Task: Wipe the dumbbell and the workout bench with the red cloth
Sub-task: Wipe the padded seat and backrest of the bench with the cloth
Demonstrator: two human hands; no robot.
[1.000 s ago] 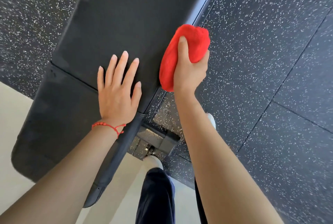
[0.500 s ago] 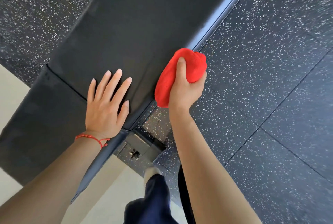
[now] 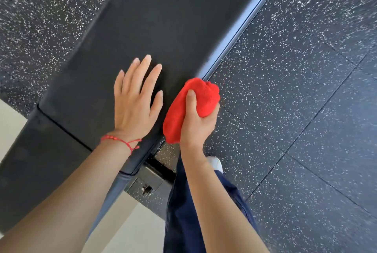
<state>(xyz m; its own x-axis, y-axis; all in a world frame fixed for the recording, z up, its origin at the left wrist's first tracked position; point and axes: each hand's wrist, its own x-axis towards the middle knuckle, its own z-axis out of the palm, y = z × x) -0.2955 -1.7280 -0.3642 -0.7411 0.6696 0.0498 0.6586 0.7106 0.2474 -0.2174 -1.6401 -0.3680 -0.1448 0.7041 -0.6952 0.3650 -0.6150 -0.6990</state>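
Two hands: left hand (image 3: 135, 108) flat on workout bench (image 3: 163, 18), right hand (image 3: 199, 124) pressing red cloth (image 3: 204, 97) against its edge

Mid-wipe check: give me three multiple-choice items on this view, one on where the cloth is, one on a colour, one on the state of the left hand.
1. Where is the red cloth?
A. at the bench pad's right edge
B. on the floor
C. under the left hand

2. What colour is the wrist bracelet?
A. blue
B. red
C. green

3. How is the left hand?
A. fist
B. gripping the cloth
C. open, flat on the bench

Key: 1 A, the right hand presses it against the pad's side. 2 B, a red cord with beads. 3 C, fingers spread on the black pad.
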